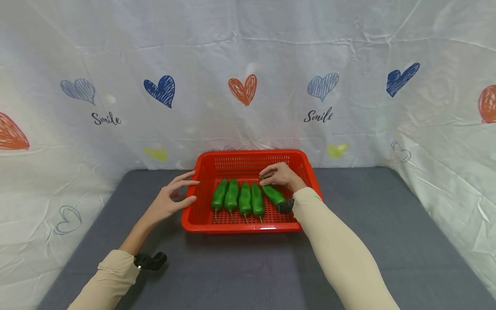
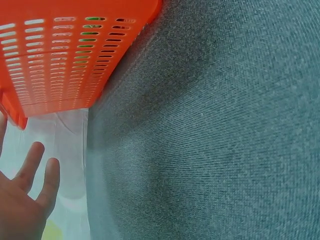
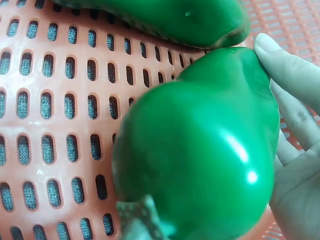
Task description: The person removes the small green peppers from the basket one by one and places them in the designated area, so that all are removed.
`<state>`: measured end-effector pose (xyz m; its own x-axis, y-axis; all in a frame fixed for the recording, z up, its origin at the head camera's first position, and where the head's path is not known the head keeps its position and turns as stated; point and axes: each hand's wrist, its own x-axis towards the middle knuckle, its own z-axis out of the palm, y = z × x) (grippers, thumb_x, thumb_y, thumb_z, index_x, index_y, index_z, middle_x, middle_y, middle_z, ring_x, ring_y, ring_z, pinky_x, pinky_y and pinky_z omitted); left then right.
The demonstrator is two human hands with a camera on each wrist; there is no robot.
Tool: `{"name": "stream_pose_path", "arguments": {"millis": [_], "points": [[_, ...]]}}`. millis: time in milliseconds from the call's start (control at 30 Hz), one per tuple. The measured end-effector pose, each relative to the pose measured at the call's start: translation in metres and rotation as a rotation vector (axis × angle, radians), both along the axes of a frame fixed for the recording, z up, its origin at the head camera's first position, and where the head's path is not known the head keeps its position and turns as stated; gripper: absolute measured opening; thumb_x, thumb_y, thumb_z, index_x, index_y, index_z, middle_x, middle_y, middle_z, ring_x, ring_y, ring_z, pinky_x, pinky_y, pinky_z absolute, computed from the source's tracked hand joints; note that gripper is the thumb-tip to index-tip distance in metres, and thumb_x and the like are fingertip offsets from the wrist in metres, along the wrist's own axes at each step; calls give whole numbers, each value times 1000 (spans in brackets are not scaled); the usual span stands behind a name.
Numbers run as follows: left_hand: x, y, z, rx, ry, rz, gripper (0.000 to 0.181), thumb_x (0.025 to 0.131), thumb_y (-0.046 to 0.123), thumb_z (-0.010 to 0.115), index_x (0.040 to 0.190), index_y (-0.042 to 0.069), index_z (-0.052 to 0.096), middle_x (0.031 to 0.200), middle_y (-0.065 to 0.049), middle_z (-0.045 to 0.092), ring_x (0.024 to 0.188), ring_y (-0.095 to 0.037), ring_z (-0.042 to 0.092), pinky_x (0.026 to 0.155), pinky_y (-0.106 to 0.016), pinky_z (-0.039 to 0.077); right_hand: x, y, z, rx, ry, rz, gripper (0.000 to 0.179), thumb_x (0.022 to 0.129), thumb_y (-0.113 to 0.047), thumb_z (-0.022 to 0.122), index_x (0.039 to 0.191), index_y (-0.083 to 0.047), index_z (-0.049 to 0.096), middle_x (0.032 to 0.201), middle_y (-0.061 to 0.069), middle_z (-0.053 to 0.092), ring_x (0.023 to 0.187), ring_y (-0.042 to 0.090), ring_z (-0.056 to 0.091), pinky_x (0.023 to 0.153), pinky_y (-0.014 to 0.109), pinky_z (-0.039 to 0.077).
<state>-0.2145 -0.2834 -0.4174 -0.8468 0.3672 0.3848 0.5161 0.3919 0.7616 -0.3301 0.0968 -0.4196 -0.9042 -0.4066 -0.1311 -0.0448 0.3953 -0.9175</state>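
Observation:
A red plastic basket (image 1: 241, 229) with slotted sides holds several long green chili peppers (image 1: 245, 199), lined up with their stems toward the near rim. Inside its right part, my right hand (image 1: 282, 175) pinches the far tip of one green chili pepper (image 1: 273, 194), which lies slanted beside the row. Up close in the right wrist view, this pepper (image 3: 200, 155) points its stem end at the camera. The thumb rests on its narrow tip. My left hand (image 1: 170, 199) is at the basket's left rim, fingers spread and relaxed, fingertips right at the edge.
The basket stands on a dark grey cloth-covered table (image 1: 240, 271). Behind it hangs a white curtain (image 1: 201, 120) printed with hearts and "Smile". A black wrist camera (image 1: 150, 261) is strapped to the left wrist, another (image 1: 286, 206) to the right.

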Motion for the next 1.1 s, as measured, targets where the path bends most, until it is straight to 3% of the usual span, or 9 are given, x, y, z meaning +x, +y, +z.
{"name": "stream_pose_path", "arguments": {"millis": [333,433,767,1100], "points": [[0,-3,-2,8,-11,3,45,93,3,71,138,7,63,158,-8,38,135,-33,42,91,-70,43,-1,-4,-1,-5,54,36,33,85,3,81,115,11,70,109,20,72,98,26,66,74,30,52],[0,-3,-3,18,-19,0,45,94,3,70,138,7,62,158,-8,38,135,-33,43,92,-69,44,-1,-4,0,4,46,23,31,85,2,81,114,9,71,107,18,73,97,26,67,70,30,51],[-1,-1,-2,15,-34,-8,45,95,4,70,138,9,62,159,-6,36,136,-33,43,93,-67,44,-2,-5,10,-7,89,7,26,86,1,81,109,9,72,94,11,75,78,18,62,63,29,47],[-2,-1,-2,5,-39,-7,45,95,4,70,138,9,61,158,-6,36,132,-36,47,93,-65,45,-5,-2,25,-78,72,-21,26,87,-6,82,110,3,74,97,10,75,88,22,65,73,35,50]]}}
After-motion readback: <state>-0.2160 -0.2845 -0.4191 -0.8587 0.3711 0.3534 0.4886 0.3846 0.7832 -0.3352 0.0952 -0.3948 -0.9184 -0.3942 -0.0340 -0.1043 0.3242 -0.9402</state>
